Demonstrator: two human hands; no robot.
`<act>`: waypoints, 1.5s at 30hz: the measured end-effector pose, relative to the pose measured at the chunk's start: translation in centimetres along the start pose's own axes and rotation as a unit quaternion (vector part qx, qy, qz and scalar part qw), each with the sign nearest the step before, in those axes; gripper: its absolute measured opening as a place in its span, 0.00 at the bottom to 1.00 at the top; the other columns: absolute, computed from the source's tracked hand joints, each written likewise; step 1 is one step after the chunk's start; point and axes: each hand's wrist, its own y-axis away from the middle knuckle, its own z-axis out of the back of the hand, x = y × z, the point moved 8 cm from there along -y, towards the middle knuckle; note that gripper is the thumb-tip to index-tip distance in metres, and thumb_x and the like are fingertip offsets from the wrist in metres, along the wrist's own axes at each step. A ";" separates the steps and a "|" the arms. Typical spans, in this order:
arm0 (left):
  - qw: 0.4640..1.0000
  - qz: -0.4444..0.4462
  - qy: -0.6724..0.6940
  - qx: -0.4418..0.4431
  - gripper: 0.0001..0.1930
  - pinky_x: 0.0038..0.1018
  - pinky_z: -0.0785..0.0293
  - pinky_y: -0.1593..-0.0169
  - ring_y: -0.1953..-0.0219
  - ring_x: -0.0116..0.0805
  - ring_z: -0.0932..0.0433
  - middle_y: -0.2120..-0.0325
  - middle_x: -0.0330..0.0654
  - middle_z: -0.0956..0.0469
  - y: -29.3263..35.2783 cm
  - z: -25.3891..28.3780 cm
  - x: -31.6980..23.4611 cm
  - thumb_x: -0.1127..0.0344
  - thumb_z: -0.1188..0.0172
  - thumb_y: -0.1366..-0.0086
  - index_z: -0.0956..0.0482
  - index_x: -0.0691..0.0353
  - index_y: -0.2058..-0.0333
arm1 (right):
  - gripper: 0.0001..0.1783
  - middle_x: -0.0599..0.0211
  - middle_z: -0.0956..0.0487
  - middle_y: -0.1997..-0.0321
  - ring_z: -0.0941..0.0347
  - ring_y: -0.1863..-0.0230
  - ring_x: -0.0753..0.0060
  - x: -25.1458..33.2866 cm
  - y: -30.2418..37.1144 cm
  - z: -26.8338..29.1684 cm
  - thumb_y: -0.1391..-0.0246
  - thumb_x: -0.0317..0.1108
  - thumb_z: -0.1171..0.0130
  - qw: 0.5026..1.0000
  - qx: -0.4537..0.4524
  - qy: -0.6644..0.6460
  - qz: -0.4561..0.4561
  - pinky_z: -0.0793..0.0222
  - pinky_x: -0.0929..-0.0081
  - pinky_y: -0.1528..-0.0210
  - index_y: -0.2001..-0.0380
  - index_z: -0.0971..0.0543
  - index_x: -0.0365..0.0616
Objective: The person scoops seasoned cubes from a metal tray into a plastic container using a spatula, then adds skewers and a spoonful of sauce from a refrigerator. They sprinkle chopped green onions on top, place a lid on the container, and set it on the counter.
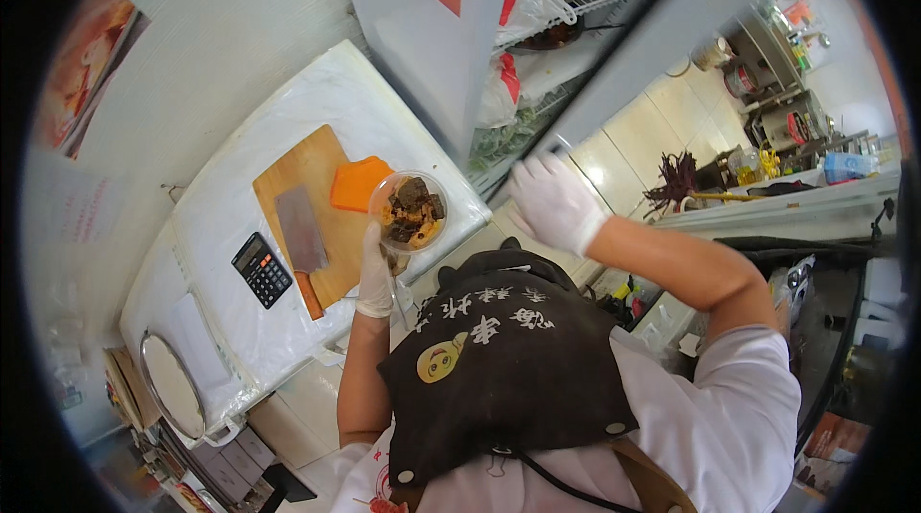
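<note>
White-covered bench [288, 119] carrying cutting board [312, 215] with cleaver [299, 230], calculator [261, 269] just beside board; left hand [376, 273], gloved, closed under clear food tub [411, 211] at board's near edge, best kept level; right hand [552, 201], gloved, spread empty toward fridge door [614, 52].

Just one view here, a head-worn fisheye that's looking steeply down the person's front, so the apron [504, 369] is filling the lower middle up close. The white surface [240, 254] is sitting further off at left, the open fridge [537, 43] up top, and straight edges are bending toward the dark round rim.
</note>
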 end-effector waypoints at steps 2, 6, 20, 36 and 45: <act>0.999 0.005 -0.006 0.050 0.39 0.20 0.45 0.81 0.82 0.20 0.34 0.63 0.37 0.17 -1.1 -1.8 0.1 0.25 0.53 0.25 0.25 0.56 0.39 | 0.13 0.60 0.20 0.63 0.22 0.52 0.53 0.7 6.3 0.2 0.39 0.43 0.37 0.995 -0.048 -0.085 -0.027 0.29 0.57 0.44 0.70 0.16 0.47; 0.998 0.044 0.001 0.037 0.38 0.19 0.43 0.82 0.82 0.21 0.33 0.60 0.39 0.16 -4.5 -5.3 1.5 0.29 0.53 0.24 0.24 0.59 0.38 | 0.15 0.53 0.13 0.61 0.15 0.53 0.42 -2.3 20.6 -9.6 0.37 0.42 0.40 0.842 0.141 -0.311 -0.418 0.22 0.49 0.43 0.57 0.13 0.45; 0.986 0.111 -0.075 0.101 0.40 0.22 0.48 0.79 0.80 0.22 0.34 0.66 0.35 0.19 -17.6 -16.8 5.6 0.23 0.50 0.29 0.23 0.56 0.42 | 0.18 0.69 0.19 0.63 0.28 0.71 0.73 -14.0 46.5 -34.2 0.45 0.44 0.24 0.193 -0.342 -0.448 -0.803 0.30 0.73 0.68 0.57 0.14 0.43; 0.993 -0.002 0.083 -0.084 0.47 0.45 0.29 0.27 0.29 0.47 0.26 0.31 0.52 0.26 -19.2 -28.6 11.4 0.29 0.50 0.25 0.34 0.67 0.26 | 0.43 0.63 0.18 0.46 0.22 0.49 0.72 -41.5 16.8 -32.4 0.30 0.51 0.34 0.478 -0.191 -0.758 -0.401 0.27 0.71 0.43 0.22 0.34 0.38; 0.992 -0.026 0.075 -0.094 0.46 0.46 0.26 0.29 0.29 0.47 0.26 0.30 0.53 0.28 -19.3 -30.0 12.2 0.32 0.45 0.25 0.36 0.68 0.26 | 0.22 0.58 0.10 0.57 0.17 0.63 0.74 -52.9 -4.6 -28.9 0.24 0.45 0.45 0.476 -0.152 -0.791 -0.354 0.22 0.78 0.59 0.42 0.16 0.39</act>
